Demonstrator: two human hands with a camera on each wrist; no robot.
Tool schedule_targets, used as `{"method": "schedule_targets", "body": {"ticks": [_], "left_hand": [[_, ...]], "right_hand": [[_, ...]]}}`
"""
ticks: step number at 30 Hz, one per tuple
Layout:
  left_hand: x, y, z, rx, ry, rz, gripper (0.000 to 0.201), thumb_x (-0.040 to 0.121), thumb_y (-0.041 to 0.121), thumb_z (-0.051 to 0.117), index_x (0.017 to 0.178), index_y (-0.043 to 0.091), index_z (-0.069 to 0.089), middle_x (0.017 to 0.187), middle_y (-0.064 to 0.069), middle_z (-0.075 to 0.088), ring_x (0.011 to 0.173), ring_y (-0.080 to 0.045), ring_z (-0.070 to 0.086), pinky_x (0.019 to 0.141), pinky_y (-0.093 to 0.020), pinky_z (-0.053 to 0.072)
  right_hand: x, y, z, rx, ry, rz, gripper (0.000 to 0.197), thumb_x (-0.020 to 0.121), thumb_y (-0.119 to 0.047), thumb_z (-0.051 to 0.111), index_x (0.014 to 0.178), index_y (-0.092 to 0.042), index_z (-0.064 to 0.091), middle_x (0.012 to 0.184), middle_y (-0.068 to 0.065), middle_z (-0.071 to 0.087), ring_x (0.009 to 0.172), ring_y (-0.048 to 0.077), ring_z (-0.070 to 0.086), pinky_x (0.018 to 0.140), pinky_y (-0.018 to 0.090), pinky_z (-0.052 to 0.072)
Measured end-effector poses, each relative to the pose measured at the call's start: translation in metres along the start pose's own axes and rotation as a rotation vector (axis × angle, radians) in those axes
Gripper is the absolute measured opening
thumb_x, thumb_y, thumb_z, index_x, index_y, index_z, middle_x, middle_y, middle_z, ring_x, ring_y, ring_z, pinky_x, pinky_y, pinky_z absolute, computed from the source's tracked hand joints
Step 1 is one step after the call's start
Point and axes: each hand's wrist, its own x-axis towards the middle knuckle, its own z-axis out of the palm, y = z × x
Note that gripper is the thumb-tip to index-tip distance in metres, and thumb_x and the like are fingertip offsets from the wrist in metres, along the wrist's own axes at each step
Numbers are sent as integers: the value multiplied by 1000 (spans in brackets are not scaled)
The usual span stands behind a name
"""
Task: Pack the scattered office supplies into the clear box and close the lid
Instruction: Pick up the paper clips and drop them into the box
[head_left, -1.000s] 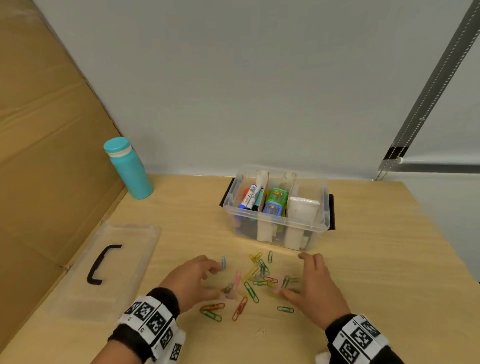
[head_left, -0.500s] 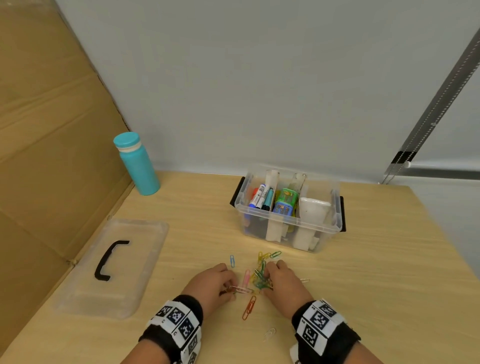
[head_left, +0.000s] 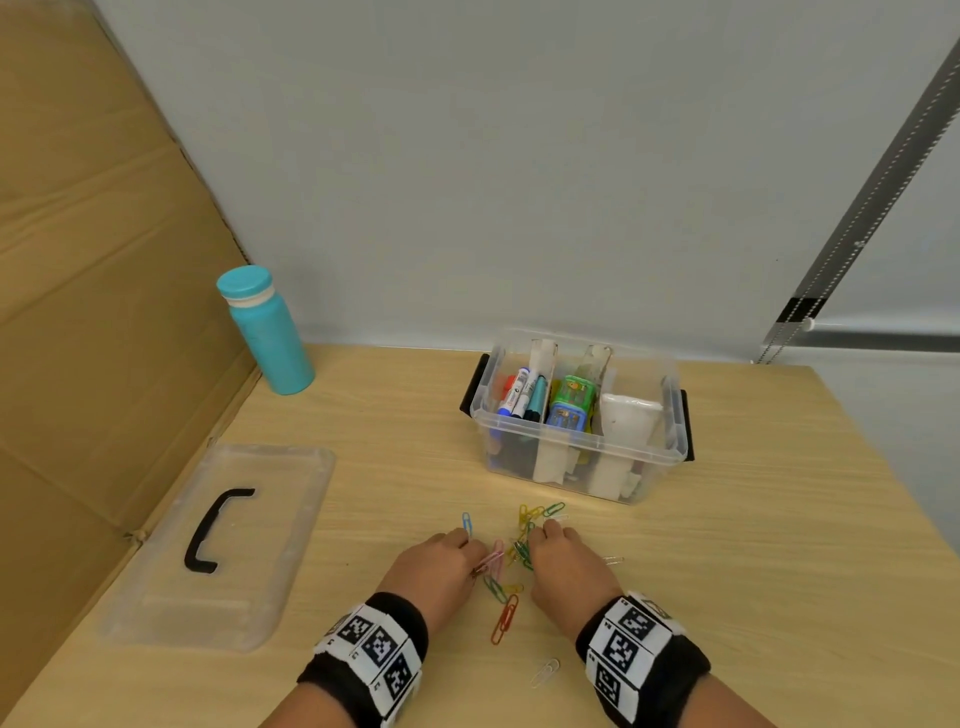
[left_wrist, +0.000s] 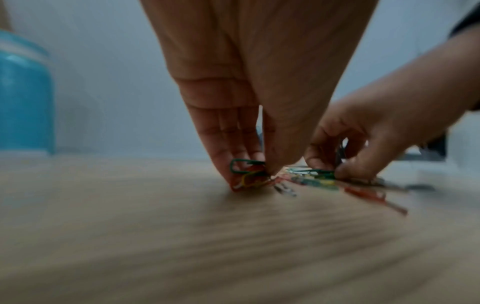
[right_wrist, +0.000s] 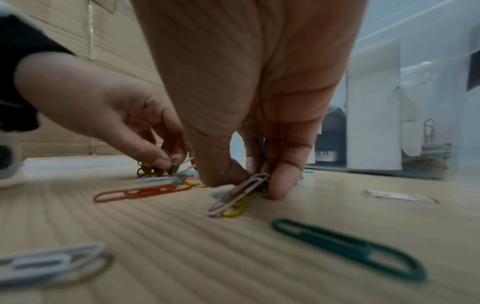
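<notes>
I can read very little writing: through the clear box's (head_left: 576, 452) wall in the right wrist view, a dark item carries pale letters ending in "ER" (right_wrist: 325, 153); the marker (head_left: 511, 391) labels are too small to make out. Both wrists wear black bands with square black-and-white coded tags (head_left: 621, 644).

The box sits right of centre in the head view, thin transparent plastic with black side latches, open-topped. White card dividers split it; markers stand in its left section, a green and blue item (head_left: 570, 400) in the middle, a white block (head_left: 631, 418) at the right. Its lid (head_left: 223, 540), frosted clear plastic with a black curved handle, lies flat at lower left, well apart from the box.

The coloured paper clips (head_left: 511, 561), bent wire with a glossy coating, lie scattered at lower centre on the pale wood-grain table (head_left: 779, 519). My left hand (head_left: 435, 574) pinches a small bunch of them against the tabletop, thumb against fingertips (left_wrist: 226, 164). My right hand (head_left: 563, 571) pinches another bunch likewise, a pinkish clip (right_wrist: 239, 193) jutting out beneath the thumb. An orange clip (head_left: 505, 618), a white one (head_left: 544, 673) and a blue one (head_left: 467, 522) lie loose around the hands.

A matte teal bottle (head_left: 267, 332) stands at upper left beside a brown cardboard panel (head_left: 93, 270).
</notes>
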Motion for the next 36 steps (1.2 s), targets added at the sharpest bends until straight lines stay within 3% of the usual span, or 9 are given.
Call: {"method": "schedule_targets", "body": {"ticks": [5, 8, 11, 16, 21, 25, 28, 33, 36], "left_hand": [[-5, -20, 4, -734, 83, -126, 25, 96, 9, 43, 111, 24, 56, 97, 4, 55, 76, -9, 53, 73, -22, 46], [-5, -21, -3, -1245, 68, -278, 26, 97, 0, 37, 95, 15, 58, 77, 0, 52, 60, -8, 47, 59, -21, 44], [-3, -17, -10, -1810, 46, -432, 28, 94, -3, 30, 83, 7, 54, 70, -5, 47, 55, -14, 50, 48, -22, 46], [0, -18, -9, -2028, 0, -461, 26, 84, -4, 25, 73, 9, 46, 66, -5, 45, 50, -15, 43, 42, -22, 38], [1, -17, -5, -1862, -42, -414, 25, 77, -5, 22, 70, 10, 42, 62, -3, 42, 44, -11, 33, 40, -21, 26], [1, -19, -7, -1300, -55, -323, 13, 81, 19, 45, 70, 13, 47, 66, 1, 42, 49, -5, 36, 48, -20, 29], [-2, -18, 2, -750, 13, -219, 17, 86, 37, 61, 82, 22, 54, 78, 13, 49, 64, 5, 42, 62, -15, 34], [-1, -9, 8, -454, -8, -214, 25, 85, 35, 64, 103, 21, 54, 101, 6, 51, 79, -11, 54, 76, -24, 47], [1, -4, 5, -359, 7, -169, 17, 90, 26, 56, 104, 16, 58, 108, 1, 54, 94, -17, 58, 87, -27, 48]], "right_hand": [[2, 21, -8, 366, -17, 92, 13, 86, -10, 53, 98, -16, 53, 102, 5, 55, 90, 19, 55, 72, 20, 43], [0, 41, -7, 1030, -56, 253, 10, 84, -2, 61, 86, -12, 59, 87, 9, 61, 68, 17, 61, 64, 24, 52], [-8, 53, -11, 1737, -118, 315, 12, 89, 6, 51, 95, 0, 59, 80, 14, 61, 68, 21, 61, 65, 28, 56], [-22, 56, -15, 2268, -200, 335, 11, 85, -10, 42, 89, -7, 52, 74, 10, 52, 65, 21, 55, 56, 28, 56], [-17, 41, -20, 2017, -200, 452, 25, 96, -25, 48, 74, -13, 49, 60, 1, 37, 50, 12, 45, 39, 19, 42], [-11, 37, -24, 984, -58, 250, 22, 91, -32, 58, 79, -15, 50, 65, -6, 45, 52, 6, 39, 48, 18, 30], [-12, 28, -23, 382, -140, 146, 29, 85, -40, 64, 92, -19, 44, 83, -6, 53, 69, 9, 47, 55, 19, 33], [-10, 15, -11, 234, -157, 109, 7, 97, -20, 40, 102, -15, 41, 98, 4, 56, 86, 21, 55, 68, 26, 36], [-7, 9, -2, 87, -132, 105, 26, 96, -9, 29, 119, -6, 42, 113, 12, 60, 97, 29, 63, 67, 29, 37]]}}
